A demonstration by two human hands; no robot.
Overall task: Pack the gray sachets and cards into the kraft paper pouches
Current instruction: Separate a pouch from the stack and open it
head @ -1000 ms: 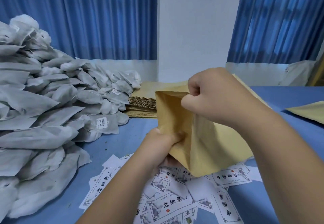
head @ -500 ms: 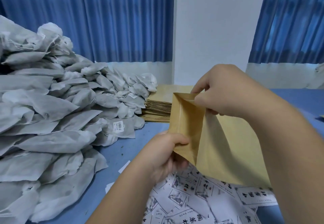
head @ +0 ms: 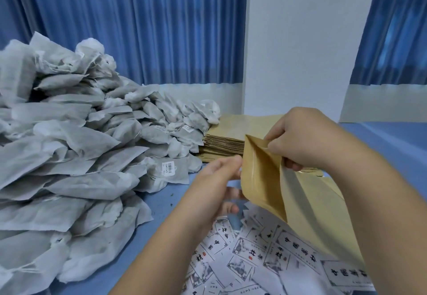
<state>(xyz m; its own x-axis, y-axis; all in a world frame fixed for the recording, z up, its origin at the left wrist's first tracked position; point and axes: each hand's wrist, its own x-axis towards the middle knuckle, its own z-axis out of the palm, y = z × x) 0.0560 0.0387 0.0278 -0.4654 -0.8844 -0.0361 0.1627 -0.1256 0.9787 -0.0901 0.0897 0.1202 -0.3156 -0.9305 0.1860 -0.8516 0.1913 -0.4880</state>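
Hands (head: 218, 179) (head: 307, 140) two, pouch (head: 261, 179) one

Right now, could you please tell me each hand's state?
Left hand: beside the kraft pouch, grip cannot be told.
Right hand: pinches the pouch's mouth.

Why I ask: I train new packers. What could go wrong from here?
1. Only the right hand clearly pinches the kraft pouch at its mouth. Whether the left hand grips it is unclear, so the mouth may close once that hand reaches away.
2. The gray sachet pile is high and slopes down to the stack of flat pouches. Pulling one could slide others.
3. The cards overlap loosely, so two may get picked together.
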